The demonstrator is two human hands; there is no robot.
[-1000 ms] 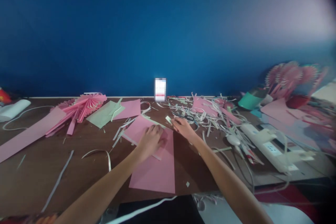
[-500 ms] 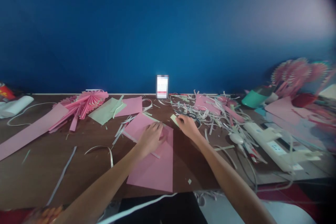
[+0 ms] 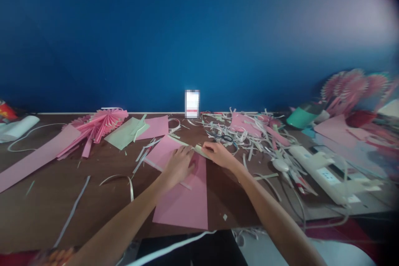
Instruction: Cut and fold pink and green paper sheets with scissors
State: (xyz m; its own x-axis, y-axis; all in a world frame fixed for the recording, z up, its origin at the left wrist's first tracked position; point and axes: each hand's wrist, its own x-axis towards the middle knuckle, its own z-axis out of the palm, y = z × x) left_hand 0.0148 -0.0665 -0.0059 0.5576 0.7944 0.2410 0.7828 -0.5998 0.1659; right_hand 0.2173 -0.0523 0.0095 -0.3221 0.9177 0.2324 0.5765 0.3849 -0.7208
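My left hand (image 3: 180, 164) lies over a sheet of pink paper (image 3: 162, 149), its fingers stretched forward and the thumb apart from them. Under it, a longer pink sheet (image 3: 183, 210) extends toward the table's front edge. A pale yellow strip (image 3: 200, 151), seemingly paper, is pinched in my right hand (image 3: 220, 154). The strip lies along the upper right edge of the pink paper, close to my left fingertips. Whether it is stuck to the sheet I cannot tell. Dark-handled scissors (image 3: 225, 137) rest just beyond my right hand.
Several paper strips (image 3: 249, 139) lie tangled at the right, near a white power strip (image 3: 321, 174). Pleated pink paper fans (image 3: 104, 122) and a pale green sheet (image 3: 126, 135) are at the left. A phone (image 3: 192, 104) stands against the blue wall (image 3: 156, 41).
My right hand has moved left and slightly nearer, bringing the pale yellow strip onto the pink paper's edge. My left hand stays on the paper, barely shifted.
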